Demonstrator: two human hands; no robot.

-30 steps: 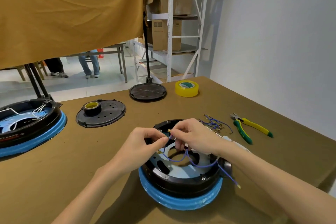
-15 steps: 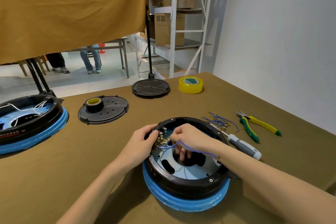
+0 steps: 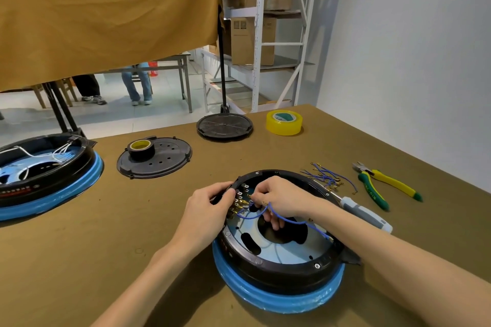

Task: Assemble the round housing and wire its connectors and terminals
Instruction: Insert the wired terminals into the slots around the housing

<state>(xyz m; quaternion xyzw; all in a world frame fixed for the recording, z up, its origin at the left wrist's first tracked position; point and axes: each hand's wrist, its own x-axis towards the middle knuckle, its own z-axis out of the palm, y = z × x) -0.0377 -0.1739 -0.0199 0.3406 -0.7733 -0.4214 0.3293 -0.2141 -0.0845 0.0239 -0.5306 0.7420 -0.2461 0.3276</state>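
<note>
On brown table (image 3: 79, 247), left grip (image 3: 204, 210) holding housing (image 3: 279, 260), right grip (image 3: 281, 199) pinching wire (image 3: 252, 216).

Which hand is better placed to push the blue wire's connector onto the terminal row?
The right hand: it already pinches the blue wire at the brass terminals. The left hand grips the housing rim, steadying it.

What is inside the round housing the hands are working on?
Inside the round housing: a pale plate with dark cutouts, brass terminals and a blue wire. The right hand covers where the wire's end meets the terminals.
</note>
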